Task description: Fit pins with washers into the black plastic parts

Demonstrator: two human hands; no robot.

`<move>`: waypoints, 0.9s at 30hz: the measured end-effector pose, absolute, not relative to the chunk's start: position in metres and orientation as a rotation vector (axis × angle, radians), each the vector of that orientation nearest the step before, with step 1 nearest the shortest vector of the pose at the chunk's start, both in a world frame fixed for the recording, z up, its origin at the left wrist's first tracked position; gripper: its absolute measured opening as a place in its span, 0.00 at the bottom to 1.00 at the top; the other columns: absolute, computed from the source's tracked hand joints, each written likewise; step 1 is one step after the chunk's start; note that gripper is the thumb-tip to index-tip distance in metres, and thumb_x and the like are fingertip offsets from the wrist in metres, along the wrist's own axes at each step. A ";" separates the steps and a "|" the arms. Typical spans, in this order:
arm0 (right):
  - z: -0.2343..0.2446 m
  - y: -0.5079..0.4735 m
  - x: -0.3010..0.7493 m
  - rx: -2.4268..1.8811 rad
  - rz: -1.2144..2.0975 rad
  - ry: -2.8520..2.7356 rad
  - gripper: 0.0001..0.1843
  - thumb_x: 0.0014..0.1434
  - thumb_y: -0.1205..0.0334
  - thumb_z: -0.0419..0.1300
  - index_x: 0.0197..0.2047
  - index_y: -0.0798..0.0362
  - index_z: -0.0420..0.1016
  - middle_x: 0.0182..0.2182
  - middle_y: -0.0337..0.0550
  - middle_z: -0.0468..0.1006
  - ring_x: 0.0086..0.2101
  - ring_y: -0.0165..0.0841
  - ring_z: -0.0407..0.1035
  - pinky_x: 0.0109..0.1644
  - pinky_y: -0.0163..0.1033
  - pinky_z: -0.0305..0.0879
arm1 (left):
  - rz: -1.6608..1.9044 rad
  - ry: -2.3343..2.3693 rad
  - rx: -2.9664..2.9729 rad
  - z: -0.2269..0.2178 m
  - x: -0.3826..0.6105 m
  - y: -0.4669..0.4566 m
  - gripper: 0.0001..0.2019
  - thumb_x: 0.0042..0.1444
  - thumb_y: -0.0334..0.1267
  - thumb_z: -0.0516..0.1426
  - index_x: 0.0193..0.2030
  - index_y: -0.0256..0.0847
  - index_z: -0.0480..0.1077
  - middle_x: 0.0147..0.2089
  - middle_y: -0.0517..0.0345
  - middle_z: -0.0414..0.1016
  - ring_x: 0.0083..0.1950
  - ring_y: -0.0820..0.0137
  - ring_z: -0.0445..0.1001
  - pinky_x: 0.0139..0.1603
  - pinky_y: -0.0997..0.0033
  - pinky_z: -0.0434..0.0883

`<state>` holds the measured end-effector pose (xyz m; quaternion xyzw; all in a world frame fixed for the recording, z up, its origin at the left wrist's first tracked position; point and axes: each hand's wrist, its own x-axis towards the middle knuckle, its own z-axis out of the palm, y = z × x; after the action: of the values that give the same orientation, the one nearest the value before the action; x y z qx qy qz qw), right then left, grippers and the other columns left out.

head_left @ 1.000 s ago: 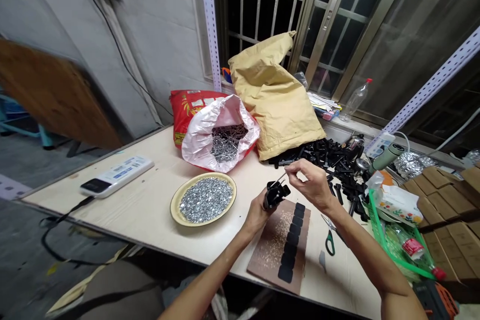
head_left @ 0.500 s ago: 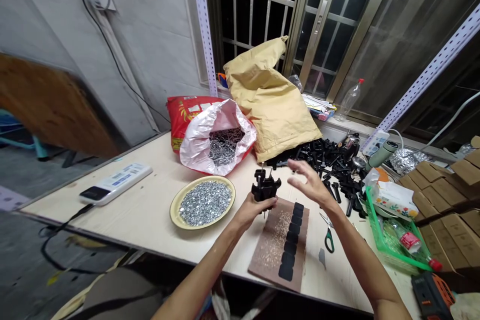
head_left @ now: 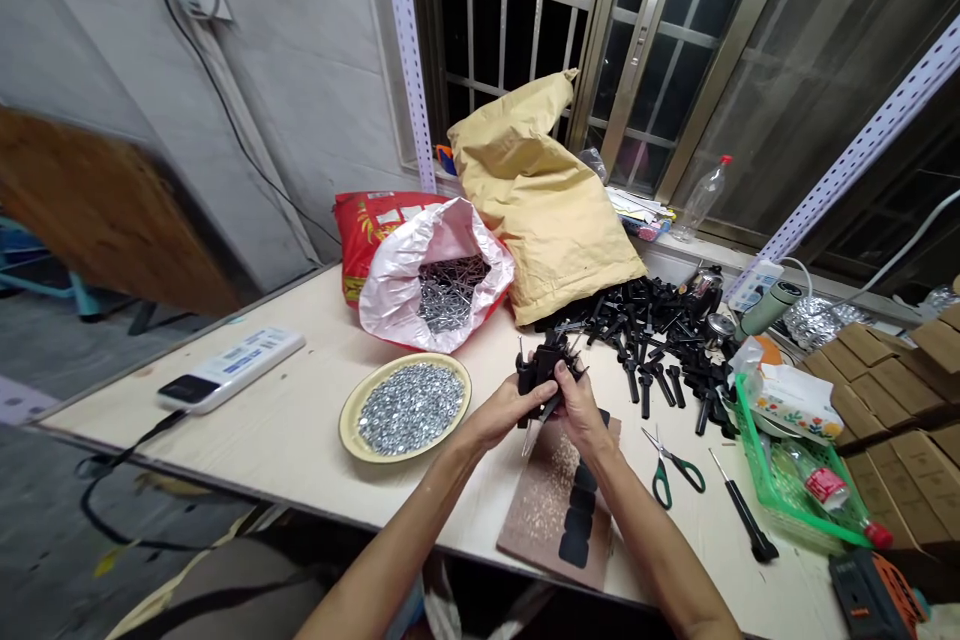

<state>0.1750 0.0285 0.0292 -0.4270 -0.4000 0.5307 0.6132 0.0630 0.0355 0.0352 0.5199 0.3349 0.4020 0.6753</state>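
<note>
Both hands meet above the far end of a brown board (head_left: 529,510). My left hand (head_left: 504,412) is closed round a black plastic part (head_left: 546,367) with thin metal pins or screws sticking out of it. My right hand (head_left: 583,408) grips the same cluster from the other side; the fingers partly hide it, so I cannot tell how many pieces there are. On the board lie a row of black rounded pads (head_left: 576,525) and pale crumbs. Just beyond my hands spreads a heap of black plastic parts (head_left: 652,325).
Left of my hands sits a dish of small metal pieces (head_left: 405,450). Behind it leans an open sack of screws (head_left: 390,290). Scissors (head_left: 664,470), a screwdriver (head_left: 744,510) and a green basket (head_left: 780,510) lie to the right. A white power bank (head_left: 232,368) is far left.
My right hand, open and apart before, has moved left and down onto the black part in my left hand. The scissors and screwdriver are now uncovered by my right arm.
</note>
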 end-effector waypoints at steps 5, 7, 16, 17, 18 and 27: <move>0.027 0.037 0.171 -1.066 1.066 -0.809 0.25 0.37 0.41 0.68 0.28 0.55 0.72 0.27 0.41 0.76 0.29 0.32 0.69 0.35 0.37 0.69 | 1.101 1.090 1.430 0.028 0.070 0.036 0.14 0.44 0.49 0.61 0.25 0.40 0.69 0.25 0.57 0.74 0.32 0.63 0.73 0.32 0.70 0.68; 0.027 0.038 0.171 -1.164 1.006 -0.874 0.23 0.38 0.42 0.67 0.23 0.55 0.70 0.21 0.37 0.72 0.24 0.29 0.65 0.30 0.35 0.66 | 1.107 1.145 1.474 0.025 0.070 0.037 0.10 0.46 0.45 0.59 0.24 0.41 0.68 0.24 0.57 0.74 0.30 0.64 0.74 0.30 0.70 0.67; 0.024 0.047 0.170 -1.254 0.997 -1.109 0.23 0.45 0.41 0.62 0.29 0.56 0.75 0.24 0.40 0.75 0.27 0.32 0.69 0.30 0.35 0.66 | 1.087 1.049 1.192 0.016 0.061 0.048 0.12 0.40 0.41 0.60 0.32 0.38 0.70 0.25 0.60 0.73 0.30 0.68 0.72 0.29 0.72 0.68; 0.022 0.047 0.169 -1.245 0.968 -1.124 0.23 0.45 0.42 0.63 0.31 0.56 0.76 0.25 0.40 0.76 0.29 0.33 0.70 0.32 0.36 0.67 | 1.107 1.053 1.194 0.015 0.060 0.049 0.12 0.40 0.41 0.60 0.32 0.38 0.70 0.25 0.60 0.73 0.30 0.68 0.72 0.29 0.72 0.68; 0.021 0.048 0.168 -1.240 0.942 -1.140 0.23 0.45 0.42 0.63 0.32 0.56 0.76 0.26 0.41 0.77 0.30 0.33 0.70 0.34 0.37 0.68 | 1.122 1.065 1.203 0.014 0.059 0.049 0.12 0.40 0.42 0.60 0.31 0.38 0.70 0.25 0.61 0.72 0.30 0.68 0.71 0.29 0.73 0.67; 0.018 0.046 0.155 -1.161 0.813 -1.139 0.28 0.50 0.38 0.59 0.42 0.54 0.76 0.42 0.47 0.79 0.46 0.40 0.70 0.54 0.45 0.64 | 1.112 1.070 1.219 0.014 0.061 0.049 0.15 0.40 0.49 0.60 0.27 0.39 0.69 0.24 0.59 0.72 0.31 0.65 0.72 0.30 0.69 0.68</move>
<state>0.1546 0.0456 0.0183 -0.5038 -0.4944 0.3526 0.6144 0.0612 0.0493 0.0145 0.5159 0.4527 0.4706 0.5544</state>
